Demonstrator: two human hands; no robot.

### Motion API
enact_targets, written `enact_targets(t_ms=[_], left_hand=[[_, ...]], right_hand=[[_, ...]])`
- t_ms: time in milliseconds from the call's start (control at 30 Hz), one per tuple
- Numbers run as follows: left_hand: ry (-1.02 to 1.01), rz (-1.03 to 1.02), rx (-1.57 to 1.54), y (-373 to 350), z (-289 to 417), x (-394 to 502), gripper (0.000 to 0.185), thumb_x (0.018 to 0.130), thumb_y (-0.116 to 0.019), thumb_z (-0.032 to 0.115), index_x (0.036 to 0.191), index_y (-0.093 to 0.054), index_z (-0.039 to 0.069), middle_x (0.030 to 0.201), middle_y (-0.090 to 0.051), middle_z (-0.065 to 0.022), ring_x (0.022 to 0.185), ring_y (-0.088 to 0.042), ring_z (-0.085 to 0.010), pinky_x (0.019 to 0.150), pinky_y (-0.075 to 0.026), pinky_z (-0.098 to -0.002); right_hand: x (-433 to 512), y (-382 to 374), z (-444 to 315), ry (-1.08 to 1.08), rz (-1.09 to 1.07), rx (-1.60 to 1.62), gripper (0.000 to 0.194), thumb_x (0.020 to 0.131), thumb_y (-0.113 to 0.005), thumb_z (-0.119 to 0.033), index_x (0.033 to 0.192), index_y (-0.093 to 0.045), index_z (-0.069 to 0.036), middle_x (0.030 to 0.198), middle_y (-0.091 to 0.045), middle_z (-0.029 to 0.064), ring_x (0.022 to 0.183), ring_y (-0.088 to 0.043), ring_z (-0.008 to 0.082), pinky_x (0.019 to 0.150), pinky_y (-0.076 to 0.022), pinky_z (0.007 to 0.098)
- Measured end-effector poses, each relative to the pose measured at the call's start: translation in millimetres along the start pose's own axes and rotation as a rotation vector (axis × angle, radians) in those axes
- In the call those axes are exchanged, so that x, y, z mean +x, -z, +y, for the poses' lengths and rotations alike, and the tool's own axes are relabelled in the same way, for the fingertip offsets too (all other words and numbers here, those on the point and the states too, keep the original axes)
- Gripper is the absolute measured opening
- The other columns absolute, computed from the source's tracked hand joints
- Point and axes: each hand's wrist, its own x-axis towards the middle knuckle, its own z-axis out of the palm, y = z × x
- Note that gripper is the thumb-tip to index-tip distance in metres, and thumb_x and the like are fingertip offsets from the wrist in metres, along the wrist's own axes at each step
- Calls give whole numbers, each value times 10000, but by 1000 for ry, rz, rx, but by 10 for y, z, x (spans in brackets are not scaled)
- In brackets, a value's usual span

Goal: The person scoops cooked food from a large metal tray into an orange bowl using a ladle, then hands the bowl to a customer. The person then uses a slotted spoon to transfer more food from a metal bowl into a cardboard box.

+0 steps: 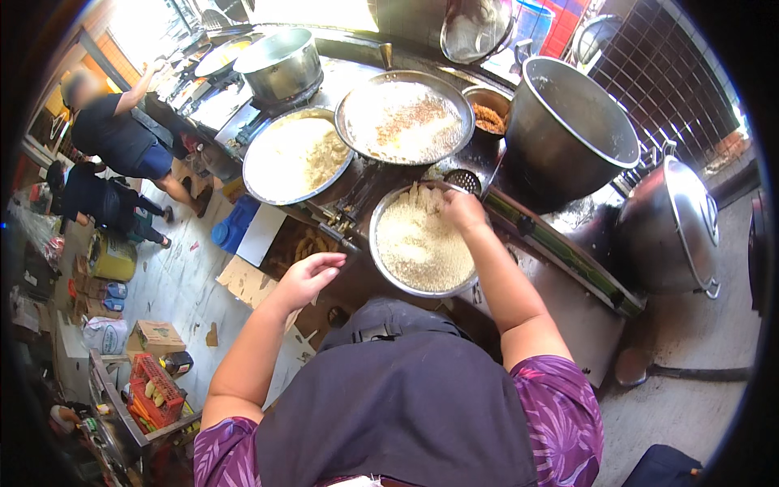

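A round metal bowl [372, 226] of pale breadcrumbs [426, 249] stands right in front of my apron. At its far right rim is my right hand [464, 210], fingers bent down at the crumbs; whether they hold a piece is hidden. Several crumb-coated pieces [419, 196] lie beside those fingers. My left hand [313, 280] hovers left of the bowl, empty, thumb apart from the fingers. Beyond, a wide pan [401, 119] holds bubbling oil with browning food. To its left, another metal basin [298, 158] contains a pale, floury mixture with lumps.
A perforated ladle [464, 180] lies behind the bowl. Deep pots [566, 115] and a lidded pot [663, 225] stand right; a small pot holds browned food [489, 119]. A large pot [280, 64] sits back left. Two people [122, 131] are at left near a red crate [155, 389].
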Motion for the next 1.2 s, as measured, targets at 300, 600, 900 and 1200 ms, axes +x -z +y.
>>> enact_targets(t_ms=[300, 600, 900, 1200], left_hand=[[252, 444, -186, 551, -1293, -438, 323, 924, -556, 171, 1228, -541, 64, 1109, -614, -38, 914, -579, -103, 744, -450, -232], [550, 736, -220, 1268, -2923, -778, 310, 899, -568, 191, 1198, -564, 108, 1029, -634, -22, 754, -589, -121, 562, -418, -257], [829, 550, -129, 1810, -3235, -887, 313, 906, -511, 259, 1200, -549, 157, 1026, -606, 17, 754, -565, -136, 596, -418, -329], [764, 515, -7, 1912, -3055, -780, 248, 936, -487, 319, 1068, -567, 126, 937, -580, -1, 751, -544, -171, 664, -459, -348]], right_hand=[[272, -399, -293, -241, -26, -130, 538, 834, -550, -450, 1242, -520, -101, 1045, -653, 166, 1061, -556, 344, 948, -342, 470], [273, -537, -492, -329, 132, -81, 332, 802, -584, -312, 1054, -623, -98, 1028, -646, 118, 1051, -544, 313, 946, -335, 499], [183, -412, -713, -300, 84, 29, 336, 733, -624, -173, 1060, -644, -98, 1151, -581, 147, 1087, -536, 323, 939, -408, 441], [-115, 162, -534, -154, 423, 249, 223, 779, -608, -96, 988, -657, -37, 911, -649, 198, 874, -623, 342, 795, -490, 380]])
